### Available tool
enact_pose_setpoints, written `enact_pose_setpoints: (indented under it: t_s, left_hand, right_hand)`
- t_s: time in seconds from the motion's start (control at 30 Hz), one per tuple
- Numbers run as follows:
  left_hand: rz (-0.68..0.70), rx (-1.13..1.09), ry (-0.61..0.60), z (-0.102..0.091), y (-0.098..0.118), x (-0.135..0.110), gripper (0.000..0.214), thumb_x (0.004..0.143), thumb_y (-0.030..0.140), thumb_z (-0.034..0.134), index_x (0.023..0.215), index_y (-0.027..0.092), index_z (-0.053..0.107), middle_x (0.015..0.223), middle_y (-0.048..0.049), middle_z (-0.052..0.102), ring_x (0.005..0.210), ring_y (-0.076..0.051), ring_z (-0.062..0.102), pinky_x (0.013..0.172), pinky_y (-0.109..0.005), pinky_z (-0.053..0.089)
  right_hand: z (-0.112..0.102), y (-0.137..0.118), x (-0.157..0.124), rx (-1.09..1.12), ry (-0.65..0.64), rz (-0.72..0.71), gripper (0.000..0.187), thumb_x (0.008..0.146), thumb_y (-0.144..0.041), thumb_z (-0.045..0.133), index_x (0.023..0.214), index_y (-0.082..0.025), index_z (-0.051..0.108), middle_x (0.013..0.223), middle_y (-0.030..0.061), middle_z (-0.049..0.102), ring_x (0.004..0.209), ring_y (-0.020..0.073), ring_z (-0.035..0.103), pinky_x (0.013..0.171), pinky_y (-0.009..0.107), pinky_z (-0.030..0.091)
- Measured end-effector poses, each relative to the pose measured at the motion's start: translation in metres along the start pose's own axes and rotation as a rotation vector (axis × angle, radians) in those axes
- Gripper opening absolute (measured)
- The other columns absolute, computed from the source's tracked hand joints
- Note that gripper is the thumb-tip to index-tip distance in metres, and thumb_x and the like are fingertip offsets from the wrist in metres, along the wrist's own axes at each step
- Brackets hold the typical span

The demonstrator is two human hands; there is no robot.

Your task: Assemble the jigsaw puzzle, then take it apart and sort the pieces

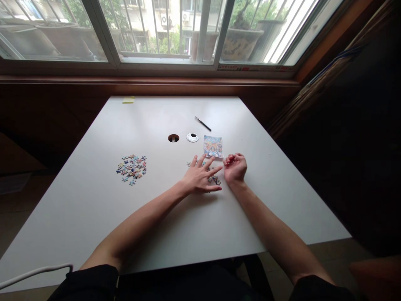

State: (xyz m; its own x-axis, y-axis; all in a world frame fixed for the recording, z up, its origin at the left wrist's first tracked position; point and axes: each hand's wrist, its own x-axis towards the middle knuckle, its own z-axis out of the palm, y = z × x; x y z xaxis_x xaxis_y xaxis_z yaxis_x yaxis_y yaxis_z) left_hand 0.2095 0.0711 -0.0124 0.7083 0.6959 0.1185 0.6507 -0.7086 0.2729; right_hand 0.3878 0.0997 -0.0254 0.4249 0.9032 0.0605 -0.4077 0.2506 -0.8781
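Note:
My left hand (202, 175) lies flat on the white table (94, 196) with its fingers spread, covering part of a small cluster of puzzle pieces (214, 180). My right hand (234, 167) rests just to its right, fingers curled inward; whether it holds a piece is hidden. Just beyond both hands lies a small colourful picture card (213, 146). A larger pile of loose puzzle pieces (132, 168) sits well to the left, away from both hands.
A black pen (203, 123) lies farther back, near a round hole (173, 138) in the table and its white cap (192, 137). A yellow sticky note (128, 100) sits at the far edge under the window. A white cable (34, 274) runs at the near left corner.

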Motion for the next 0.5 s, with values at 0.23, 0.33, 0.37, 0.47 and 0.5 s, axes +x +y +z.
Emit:
enact_pose_setpoints:
  t_s: [0.23,0.33,0.37,0.47,0.5]
  left_hand:
    - [-0.125,-0.04,-0.064,0.004,0.006,-0.004,0.083,0.078,0.086,0.043,0.15,0.045,0.038,0.166,-0.0032,0.02,0.148,-0.054,0.005,0.108,-0.081,0.0]
    - [-0.129,-0.035,-0.016,0.008,0.006,-0.01,0.073,0.087,0.078,0.038,0.15,0.043,0.038,0.166,-0.0025,0.021,0.15,-0.049,0.007,0.112,-0.078,0.001]
    - [-0.129,-0.031,-0.004,0.009,0.006,-0.012,0.069,0.09,0.075,0.036,0.151,0.042,0.038,0.166,-0.0023,0.021,0.15,-0.048,0.008,0.113,-0.077,0.002]
    - [-0.135,-0.022,0.007,0.009,0.005,-0.02,0.065,0.093,0.069,0.035,0.151,0.041,0.037,0.165,-0.0008,0.023,0.151,-0.046,0.01,0.115,-0.074,0.003]
    - [-0.14,-0.022,0.008,0.009,0.005,-0.023,0.065,0.093,0.069,0.036,0.152,0.041,0.036,0.165,-0.0004,0.023,0.151,-0.045,0.01,0.116,-0.073,0.003]
  right_hand:
    - [0.003,0.004,-0.005,-0.142,-0.025,-0.046,0.019,0.074,-0.028,0.054,0.08,-0.025,0.036,0.062,-0.0083,0.037,0.047,0.0095,0.037,0.046,0.022,0.034]
    - [0.003,0.008,-0.008,-0.261,-0.059,-0.091,0.018,0.078,-0.029,0.055,0.081,-0.025,0.038,0.062,-0.0082,0.037,0.05,0.0108,0.038,0.052,0.024,0.04]
    - [0.003,0.009,-0.01,-0.309,-0.078,-0.108,0.016,0.079,-0.03,0.056,0.082,-0.025,0.041,0.065,-0.0072,0.04,0.054,0.0116,0.042,0.057,0.025,0.043]
    - [0.003,0.011,-0.02,-0.463,-0.177,-0.142,0.014,0.083,-0.034,0.056,0.091,-0.023,0.052,0.086,0.0,0.056,0.081,0.0171,0.056,0.083,0.034,0.049]
    - [0.004,0.011,-0.025,-0.511,-0.222,-0.144,0.017,0.084,-0.036,0.056,0.096,-0.022,0.055,0.097,0.003,0.059,0.093,0.0199,0.058,0.093,0.039,0.047]
